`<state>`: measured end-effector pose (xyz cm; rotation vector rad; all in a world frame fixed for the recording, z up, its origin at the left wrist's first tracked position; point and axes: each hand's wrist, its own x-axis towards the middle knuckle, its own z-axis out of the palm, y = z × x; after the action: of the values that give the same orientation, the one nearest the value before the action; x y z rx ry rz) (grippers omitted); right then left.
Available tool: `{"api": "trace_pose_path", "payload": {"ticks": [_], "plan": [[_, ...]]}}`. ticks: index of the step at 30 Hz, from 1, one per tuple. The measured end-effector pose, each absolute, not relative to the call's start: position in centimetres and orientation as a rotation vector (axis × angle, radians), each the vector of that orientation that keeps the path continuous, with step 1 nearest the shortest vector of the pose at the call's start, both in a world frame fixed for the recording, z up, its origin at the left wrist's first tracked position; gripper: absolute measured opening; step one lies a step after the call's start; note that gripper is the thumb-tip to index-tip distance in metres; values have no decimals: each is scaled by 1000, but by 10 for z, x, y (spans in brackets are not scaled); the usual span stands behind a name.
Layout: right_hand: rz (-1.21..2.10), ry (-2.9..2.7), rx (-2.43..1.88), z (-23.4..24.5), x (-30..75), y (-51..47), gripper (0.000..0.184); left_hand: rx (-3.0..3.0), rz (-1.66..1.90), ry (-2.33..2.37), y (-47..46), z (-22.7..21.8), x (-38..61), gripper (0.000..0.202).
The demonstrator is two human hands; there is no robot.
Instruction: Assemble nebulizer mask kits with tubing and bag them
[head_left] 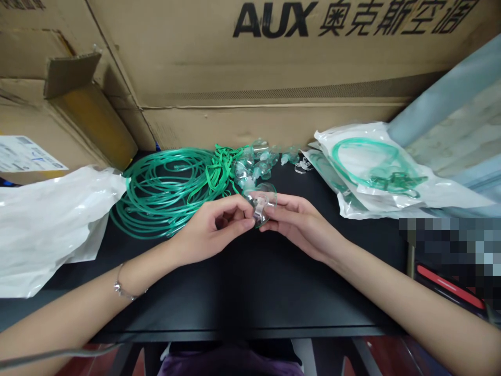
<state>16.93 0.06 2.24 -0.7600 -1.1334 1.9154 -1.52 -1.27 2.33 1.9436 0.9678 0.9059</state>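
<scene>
Clear mask [261, 203] held above counter [250, 292]; left hand [209, 230] pinching left edge, right hand [309, 224] gripping right side. Judged mid-work: piece in hand unfinished; loose masks [245, 166], coiled green tubing [156, 172] lie unbagged beyond. Tubing at right seemingly inside white bag [442, 193]. Some fingertips hidden; small fitting on mask indistinct.

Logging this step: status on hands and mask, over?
Right hand holding clear mask. Left hand at its edge. Green tubing coiled close by left hand. More masks just beyond.
</scene>
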Motion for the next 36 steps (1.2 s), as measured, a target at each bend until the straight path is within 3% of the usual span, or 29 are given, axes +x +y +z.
{"api": "trace_pose_path", "payload": {"ticks": [15, 21, 28, 36], "plan": [[1725, -1218, -819, 20, 166, -3, 31, 2086, 675, 1027, -6, 29, -21, 16], [1705, -1207, -845, 22, 164, -6, 29, 2184, 774, 1028, -10, 28, -17, 13], [1661, -1189, -833, 21, 162, -7, 25, 2036, 897, 1091, -15, 23, -9, 16], [1727, -1228, -801, 24, 168, -4, 30, 1713, 972, 1059, -14, 25, -11, 7]]}}
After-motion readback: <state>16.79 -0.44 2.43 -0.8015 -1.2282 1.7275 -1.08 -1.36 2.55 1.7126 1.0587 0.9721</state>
